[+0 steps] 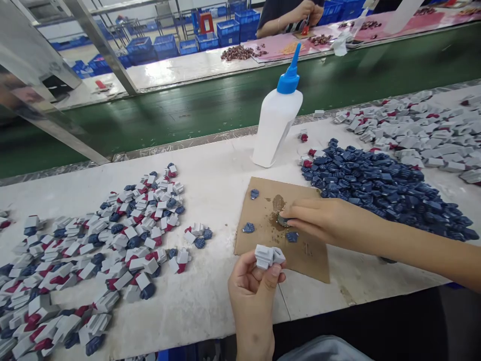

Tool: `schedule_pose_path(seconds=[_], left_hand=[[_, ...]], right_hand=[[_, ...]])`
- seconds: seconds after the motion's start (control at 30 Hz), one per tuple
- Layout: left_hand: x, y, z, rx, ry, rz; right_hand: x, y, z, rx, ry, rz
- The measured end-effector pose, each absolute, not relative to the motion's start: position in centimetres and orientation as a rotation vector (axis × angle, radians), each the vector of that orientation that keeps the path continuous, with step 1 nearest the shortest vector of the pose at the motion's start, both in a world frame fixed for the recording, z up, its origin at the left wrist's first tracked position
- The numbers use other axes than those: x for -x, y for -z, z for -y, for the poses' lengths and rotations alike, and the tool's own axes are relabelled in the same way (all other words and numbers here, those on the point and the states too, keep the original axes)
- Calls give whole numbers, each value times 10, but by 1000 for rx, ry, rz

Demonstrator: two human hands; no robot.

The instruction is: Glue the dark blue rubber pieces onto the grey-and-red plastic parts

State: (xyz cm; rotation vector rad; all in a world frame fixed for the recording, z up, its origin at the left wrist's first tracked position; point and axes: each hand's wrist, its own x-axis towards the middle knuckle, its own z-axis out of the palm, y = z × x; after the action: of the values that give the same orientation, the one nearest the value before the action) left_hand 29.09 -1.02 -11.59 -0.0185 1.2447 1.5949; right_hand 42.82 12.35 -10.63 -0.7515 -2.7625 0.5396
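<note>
Head view: left hand (251,291) is closed around a grey piece (268,255), raised above the near edge of the counter (218,175), probably to keep its top face exposed. Right hand (319,220) is pinched on a small blue piece (282,219), which is pressed into a brownish smear (278,203) on a cardboard sheet (263,235); the sheet seemingly spares the counter. A squeeze bottle (276,120) stands upright just behind. A blue heap (383,180) lies right, within reach; joined pieces (112,240) are spread left.
</note>
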Motion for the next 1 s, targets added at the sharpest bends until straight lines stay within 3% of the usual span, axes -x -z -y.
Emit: schedule_pose_path(seconds=[0.3,0.5,0.83,1.0], left_hand=[[-297,115,10,-44,-1567,-1196],[-300,114,13,-103,-1566,-1190],[-298,117,23,-399,-1432,-1335],[-294,129,33,-640,-1447,-1503]], right_hand=[[-431,74,-91,742,-993,2462],[-429,71,-88,729,-1098,2460],[-435,89,-82,746,-1661,2233],[-440,93,-73,636,-1569,2218]])
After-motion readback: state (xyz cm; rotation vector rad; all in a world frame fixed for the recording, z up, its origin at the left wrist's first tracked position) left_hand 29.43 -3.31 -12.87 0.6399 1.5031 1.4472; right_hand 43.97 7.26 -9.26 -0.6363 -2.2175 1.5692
